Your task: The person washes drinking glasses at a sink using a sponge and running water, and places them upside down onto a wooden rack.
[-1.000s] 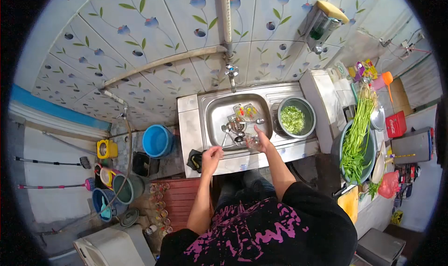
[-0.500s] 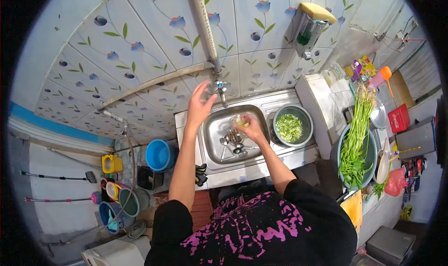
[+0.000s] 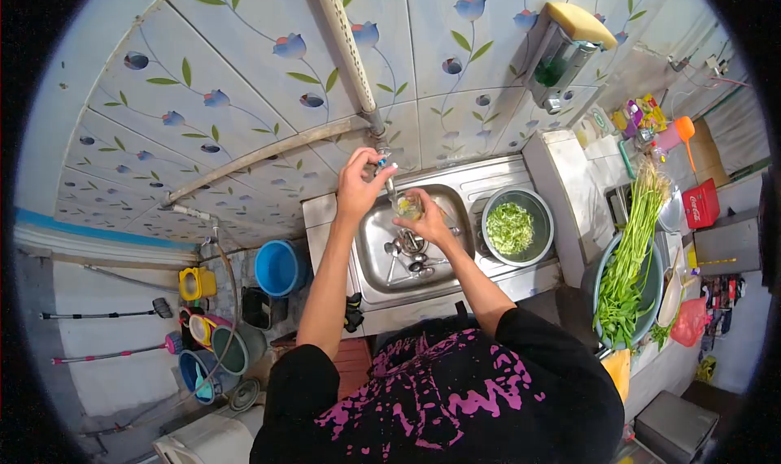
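Note:
My left hand (image 3: 360,186) is closed around the handle of the tap (image 3: 382,160), which juts from the wall pipe. Below the spout, my right hand (image 3: 431,220) grips a small clear glass (image 3: 409,208) with some yellow showing on it. The glass is tilted over the steel sink (image 3: 370,270). Several spoons (image 3: 394,262) and other metal cutlery lie in the basin beneath it. Right of the basin, a grey bowl (image 3: 547,235) of chopped greens (image 3: 510,226) rests on the drainboard.
A soap dispenser (image 3: 560,61) with a yellow sponge (image 3: 582,25) on top hangs on the tiled wall. Long leafy greens (image 3: 628,261) fill a large basin at right. A blue bucket (image 3: 278,270) and other pails stand at left.
My left hand has closed onto the tap handle from just beside it. My right hand has raised the glass from over the cutlery to under the spout. The view has shifted slightly.

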A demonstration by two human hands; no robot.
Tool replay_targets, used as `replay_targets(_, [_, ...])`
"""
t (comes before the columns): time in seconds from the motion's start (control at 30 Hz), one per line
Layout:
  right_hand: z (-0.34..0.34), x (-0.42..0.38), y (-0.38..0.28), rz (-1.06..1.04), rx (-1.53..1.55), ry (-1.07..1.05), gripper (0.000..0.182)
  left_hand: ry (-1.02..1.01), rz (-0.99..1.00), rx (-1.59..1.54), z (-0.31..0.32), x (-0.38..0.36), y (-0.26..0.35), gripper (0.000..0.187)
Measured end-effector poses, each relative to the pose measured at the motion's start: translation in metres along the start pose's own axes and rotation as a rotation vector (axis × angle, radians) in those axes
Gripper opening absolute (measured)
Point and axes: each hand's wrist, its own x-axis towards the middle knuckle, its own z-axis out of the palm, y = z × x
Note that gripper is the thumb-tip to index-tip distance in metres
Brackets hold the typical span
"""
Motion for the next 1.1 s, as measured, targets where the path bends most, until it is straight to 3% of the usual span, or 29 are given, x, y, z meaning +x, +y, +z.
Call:
replay_targets(0.23, [0.012,0.004,-0.007,-0.069,0.01,0.024,0.078,0.258,-0.003,-0.064,0.023,-0.01,-0.002,0.026])
replay_targets(0.67, [0.016,0.001,-0.009,-0.061,0.068,0.049,0.075,0.296,0.015,-0.072,0.025,-0.019,-0.005,0.025])
replay_targets(0.77, [0.013,-0.002,-0.02,0.371,0.197,0.011,0.068,0.518,-0.365,-0.617,0.035,-0.042,-0.027,0.027])
replay_targets(0.8, [0.017,0.002,-0.009,0.371,0.201,0.01,0.068,0.518,-0.365,-0.613,0.04,-0.052,-0.043,0.027])
replay_targets(0.87, [0.03,0.016,0.017,0.437,0.288,0.108,0.072,0.277,-0.421,-0.151,0.052,-0.074,-0.078,0.033])
replay_targets(0.93, [0.042,0.023,0.024,0.471,0.335,0.156,0.074,0.211,-0.38,-0.079,0.084,-0.096,-0.115,0.035])
replay_targets(1.0, [0.053,0.028,0.023,0.551,0.693,0.156,0.072,0.14,-0.336,-0.013,0.096,-0.094,-0.116,0.038])
replay_targets(1.03, [0.056,0.029,0.022,0.588,0.871,0.156,0.072,0.08,-0.442,-0.025,0.097,-0.09,-0.107,0.039])
replay_targets(1.1, [0.058,0.034,0.024,0.577,0.935,0.15,0.072,-0.041,-0.651,-0.048,0.096,-0.075,-0.091,0.044])
